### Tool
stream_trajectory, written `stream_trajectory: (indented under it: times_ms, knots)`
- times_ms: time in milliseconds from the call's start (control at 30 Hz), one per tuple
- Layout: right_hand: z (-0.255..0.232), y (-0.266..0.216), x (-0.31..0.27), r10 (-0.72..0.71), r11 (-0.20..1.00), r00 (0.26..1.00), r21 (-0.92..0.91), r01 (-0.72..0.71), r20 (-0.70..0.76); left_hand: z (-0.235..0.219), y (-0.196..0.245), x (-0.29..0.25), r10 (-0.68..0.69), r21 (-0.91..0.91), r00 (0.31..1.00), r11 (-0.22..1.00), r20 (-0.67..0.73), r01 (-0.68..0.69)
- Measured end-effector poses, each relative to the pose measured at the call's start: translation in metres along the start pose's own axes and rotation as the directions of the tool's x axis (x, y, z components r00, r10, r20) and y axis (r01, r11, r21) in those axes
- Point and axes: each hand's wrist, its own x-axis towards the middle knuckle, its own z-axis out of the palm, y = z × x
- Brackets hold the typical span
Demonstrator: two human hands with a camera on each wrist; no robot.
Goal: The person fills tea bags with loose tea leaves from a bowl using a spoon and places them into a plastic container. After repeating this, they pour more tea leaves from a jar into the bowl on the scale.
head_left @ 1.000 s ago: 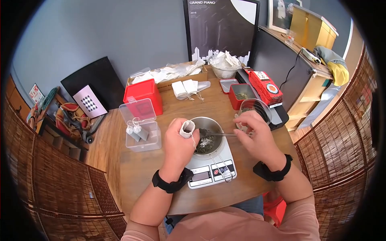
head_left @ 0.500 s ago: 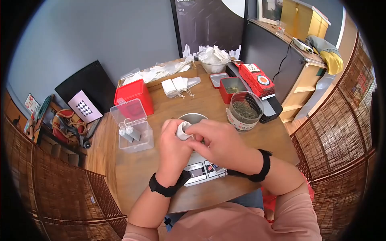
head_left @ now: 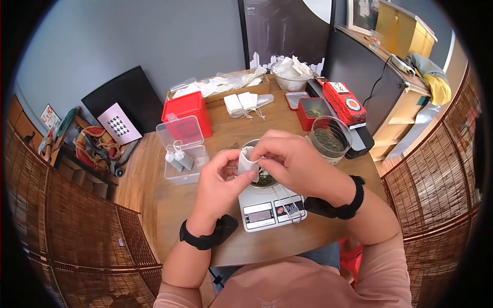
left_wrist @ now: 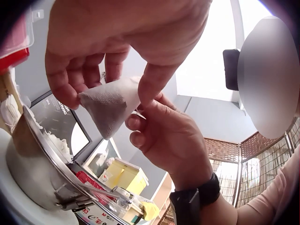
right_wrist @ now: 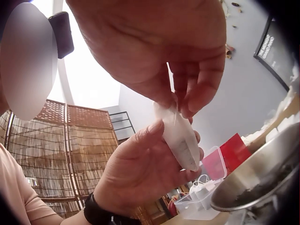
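My left hand [head_left: 218,182] holds a small white drawstring tea bag [head_left: 246,163] upright between thumb and fingers, above the pot. At the bag's top, my right hand [head_left: 298,160] pinches the rim with thumb and forefinger. The right wrist view shows a string near those fingertips, and the lower part of the bag [right_wrist: 183,143] looks dark with its filling. Below the hands, a steel pot [left_wrist: 33,164] with dried leaves in it sits on a white kitchen scale [head_left: 247,197]. My right hand partly covers the pot in the head view.
Left of the hands stands a clear plastic box [head_left: 179,177] with two filled bags [head_left: 181,160], near a red box [head_left: 187,115]. A leaf jar [head_left: 336,155], a red tin [head_left: 306,123] and a red packet [head_left: 345,105] are at right. Flat white bags [head_left: 240,104] lie behind.
One second ago my right hand held a long-handled spoon at the bag; now the spoon is out of its grip. That hand came left to the bag's rim, and my left fingers shifted lower on the bag.
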Motion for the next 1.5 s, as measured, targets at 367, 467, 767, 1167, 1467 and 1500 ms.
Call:
stream_trajectory:
  times_ms: [367,467,767,1167,1467,1500]
  knots:
    - [-0.001,-0.036,-0.015,0.145,0.972,0.989,0.187,-0.14,-0.013,-0.04,0.0,-0.031,-0.065,0.112,0.978,0.99,-0.199,0.088]
    - [-0.022,-0.028,-0.049,0.081,0.993,0.989,0.1,-0.068,-0.127,-0.069,-0.001,-0.043,-0.057,0.172,0.952,0.979,-0.3,0.112]
    - [-0.043,0.024,-0.187,0.626,0.739,0.731,0.506,-0.446,-0.27,-0.131,-0.023,-0.053,-0.15,0.394,0.906,0.863,-0.395,0.315]
    - [-0.038,0.055,-0.211,0.689,0.671,0.667,0.598,-0.438,-0.285,-0.133,-0.045,-0.042,-0.158,0.488,0.901,0.796,-0.404,0.359]
    - [-0.025,0.067,-0.224,0.698,0.635,0.671,0.647,-0.421,-0.249,-0.133,-0.012,-0.08,0.068,0.682,0.868,0.65,-0.492,0.335]
    - [-0.024,0.069,-0.224,0.695,0.638,0.672,0.649,-0.414,-0.255,-0.133,-0.01,-0.087,0.032,0.641,0.853,0.675,-0.521,0.367]
